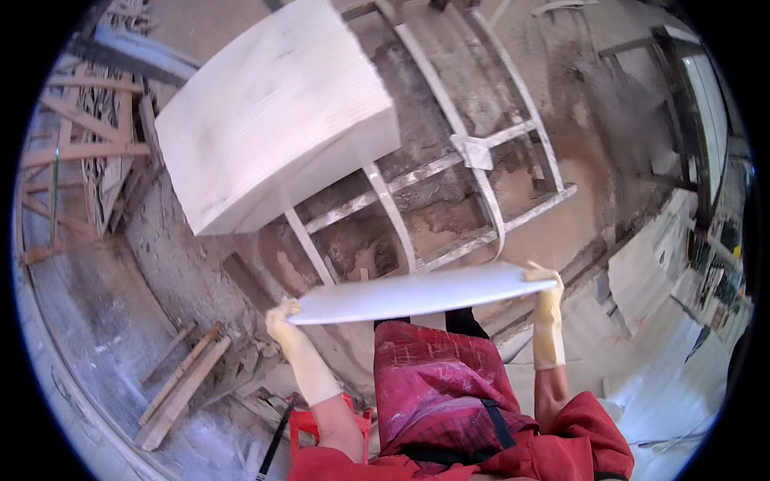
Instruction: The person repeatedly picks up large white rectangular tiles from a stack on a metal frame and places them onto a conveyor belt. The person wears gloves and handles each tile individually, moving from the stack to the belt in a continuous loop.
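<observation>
A thin white stone-like slab point(417, 294) spans the space in front of my body, held by its two ends. My left hand point(282, 311), in a long pale yellow rubber glove, is closed round the left end. On the other end my right hand point(543, 277), gloved the same way, grips the edge with its fingers over the top. Beyond the slab, to the left, a large white block of stacked sheets point(273, 104) rests on a pale metal frame point(385, 196). A small white scrap point(473, 151) lies on a bar of that frame.
Wooden planks point(180, 393) lie at lower left, near a timber rack point(88, 152). Something red point(305, 425) stands by my left forearm. Broken white sheets point(654, 264) lean and lie at the right, below a dark metal frame point(690, 120). The ground between the bars is muddy.
</observation>
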`<action>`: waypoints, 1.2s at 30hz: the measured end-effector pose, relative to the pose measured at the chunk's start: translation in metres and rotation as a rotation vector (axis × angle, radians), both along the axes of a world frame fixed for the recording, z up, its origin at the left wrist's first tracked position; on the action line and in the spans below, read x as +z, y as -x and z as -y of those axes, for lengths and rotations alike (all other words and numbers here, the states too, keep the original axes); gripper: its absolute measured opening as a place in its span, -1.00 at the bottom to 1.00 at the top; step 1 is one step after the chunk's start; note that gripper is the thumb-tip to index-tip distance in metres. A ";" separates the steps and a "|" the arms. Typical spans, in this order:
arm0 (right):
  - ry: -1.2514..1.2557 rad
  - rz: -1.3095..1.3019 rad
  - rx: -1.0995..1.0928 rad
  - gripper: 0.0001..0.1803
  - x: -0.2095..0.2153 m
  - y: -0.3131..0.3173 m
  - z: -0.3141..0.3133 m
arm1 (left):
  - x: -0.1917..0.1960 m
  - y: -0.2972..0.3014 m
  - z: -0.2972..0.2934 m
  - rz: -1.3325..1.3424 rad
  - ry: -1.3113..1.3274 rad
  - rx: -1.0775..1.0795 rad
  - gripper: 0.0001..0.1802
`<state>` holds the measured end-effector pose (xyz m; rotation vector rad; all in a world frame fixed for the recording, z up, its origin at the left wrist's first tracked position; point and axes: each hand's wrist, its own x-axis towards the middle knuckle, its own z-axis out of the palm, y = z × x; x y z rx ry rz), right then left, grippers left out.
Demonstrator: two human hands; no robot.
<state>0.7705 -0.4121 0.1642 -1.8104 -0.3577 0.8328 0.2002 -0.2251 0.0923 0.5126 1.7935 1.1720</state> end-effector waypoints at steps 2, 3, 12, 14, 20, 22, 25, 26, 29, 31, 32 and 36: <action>-0.040 0.079 -0.023 -0.51 0.020 -0.036 0.080 | 0.036 -0.060 0.025 -0.008 -0.004 -0.066 -0.95; -0.056 0.109 -0.047 -0.53 0.029 -0.053 0.120 | 0.056 -0.091 0.036 -0.021 -0.013 -0.098 -0.96; -0.199 0.109 -0.551 -0.79 0.149 -0.154 0.361 | 0.183 -0.319 0.131 0.093 -0.112 -0.317 -0.85; -0.267 0.111 -0.645 -0.79 0.158 -0.172 0.421 | 0.210 -0.375 0.141 0.122 -0.144 -0.383 -0.84; -0.390 0.375 -0.772 -0.70 0.214 -0.213 0.500 | 0.273 -0.525 0.169 0.318 -0.244 -0.579 -0.79; -0.457 0.510 -0.750 -0.60 0.221 -0.229 0.515 | 0.287 -0.564 0.174 0.371 -0.285 -0.621 -0.80; -0.481 0.632 -0.790 -0.43 0.236 -0.258 0.522 | 0.308 -0.623 0.174 0.354 -0.321 -0.653 -0.83; -0.468 0.614 -0.830 -0.43 0.240 -0.268 0.521 | 0.315 -0.644 0.174 0.331 -0.302 -0.654 -0.84; -0.448 0.577 -0.869 -0.46 0.242 -0.317 0.525 | 0.334 -0.708 0.181 0.291 -0.249 -0.641 -0.85; -0.469 0.568 -0.813 -0.51 0.228 -0.355 0.527 | 0.326 -0.742 0.168 0.295 -0.229 -0.624 -0.85; -0.480 0.501 -0.833 -0.54 0.222 -0.376 0.528 | 0.321 -0.762 0.163 0.302 -0.216 -0.615 -0.86; -0.400 0.332 -0.931 -0.69 0.247 -0.462 0.497 | 0.289 -0.834 0.136 0.320 -0.143 -0.560 -0.89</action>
